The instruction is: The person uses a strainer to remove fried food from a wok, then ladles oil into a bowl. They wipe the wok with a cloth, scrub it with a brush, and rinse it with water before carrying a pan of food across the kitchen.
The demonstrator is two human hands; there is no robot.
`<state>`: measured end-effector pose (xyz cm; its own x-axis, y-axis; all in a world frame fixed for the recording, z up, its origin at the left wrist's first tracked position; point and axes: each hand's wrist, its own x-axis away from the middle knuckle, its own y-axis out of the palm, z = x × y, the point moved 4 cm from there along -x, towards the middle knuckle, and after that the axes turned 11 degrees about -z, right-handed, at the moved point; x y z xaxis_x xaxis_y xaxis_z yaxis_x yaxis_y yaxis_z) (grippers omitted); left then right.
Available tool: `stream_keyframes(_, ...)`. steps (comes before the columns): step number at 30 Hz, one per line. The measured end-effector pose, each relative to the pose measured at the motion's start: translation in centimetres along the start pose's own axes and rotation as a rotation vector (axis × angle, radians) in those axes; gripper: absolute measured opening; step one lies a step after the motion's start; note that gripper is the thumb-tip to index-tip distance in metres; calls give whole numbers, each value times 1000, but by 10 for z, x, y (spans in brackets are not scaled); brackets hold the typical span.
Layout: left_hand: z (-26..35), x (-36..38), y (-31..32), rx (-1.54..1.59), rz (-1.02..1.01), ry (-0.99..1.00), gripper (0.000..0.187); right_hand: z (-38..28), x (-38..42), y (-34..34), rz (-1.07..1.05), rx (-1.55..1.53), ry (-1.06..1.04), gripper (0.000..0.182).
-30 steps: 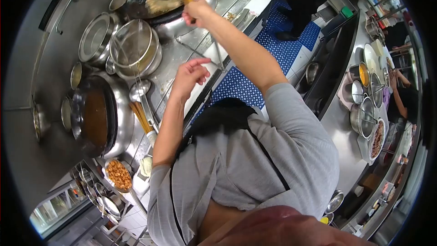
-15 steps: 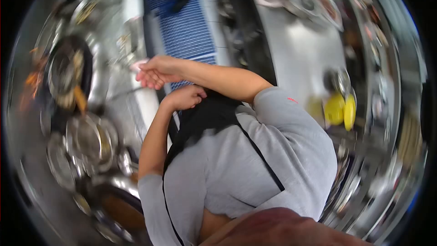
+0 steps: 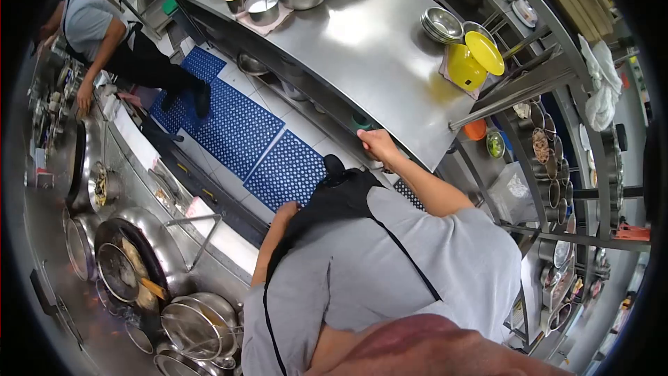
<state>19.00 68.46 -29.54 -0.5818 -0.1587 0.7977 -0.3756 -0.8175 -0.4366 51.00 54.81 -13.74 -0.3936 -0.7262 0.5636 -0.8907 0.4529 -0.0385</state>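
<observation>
My right hand (image 3: 378, 145) is held out in front of me, close to the front edge of the steel worktable (image 3: 316, 49). Its fingers are curled in, with nothing showing in them. Just beyond it, below the tabletop, is a small dark green object (image 3: 360, 122). Low at my side, my left hand (image 3: 286, 211) is beside my black apron (image 3: 334, 195), its fingers mostly hidden. To its left is the stove counter's pale front ledge (image 3: 233, 245).
On the left stove are a wok (image 3: 149, 237) and several steel strainers (image 3: 198, 324). A co-worker (image 3: 104, 35) stands farther along it. Blue mats (image 3: 236, 122) cover the aisle floor. Steel bowls (image 3: 442, 24) and a yellow container (image 3: 467, 68) stand on the worktable. A shelving rack (image 3: 536, 202) is at right.
The view has swung right. My right hand has moved from the stove side, across my body, to the worktable side. My left hand has dropped from the apron front to my side.
</observation>
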Motion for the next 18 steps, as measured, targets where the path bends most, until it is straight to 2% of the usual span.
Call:
stream_keyframes(1, -13, 13, 10, 99, 156, -5, 31, -3, -5, -11, 62, 89, -97, 48)
stream_keyframes(3, -21, 28, 4, 274, 215, -78, 34, -24, -15, -28, 119, 121, -254, 49)
stream_keyframes(4, -16, 38, -8, 344, 117, -149, 35, -32, -21, -38, 145, 137, -329, 50)
stream_keyframes(6, -34, 33, -8, 426, 64, -257, 39, -37, -55, -67, 217, 208, -406, 52)
stream_keyframes(8, -79, 3, -2, 439, 170, -331, 43, -58, -82, -88, 304, 245, -503, 53)
stream_keyframes(11, -84, 7, -25, 595, 306, -377, 47, -97, -124, -115, 426, 250, -572, 50)
stream_keyframes(14, -89, -5, -35, 674, 374, -372, 47, -138, -177, -142, 590, 304, -685, 39)
stream_keyframes(18, -62, 2, -47, 791, 428, -387, 47, -179, -226, -155, 640, 267, -704, 27)
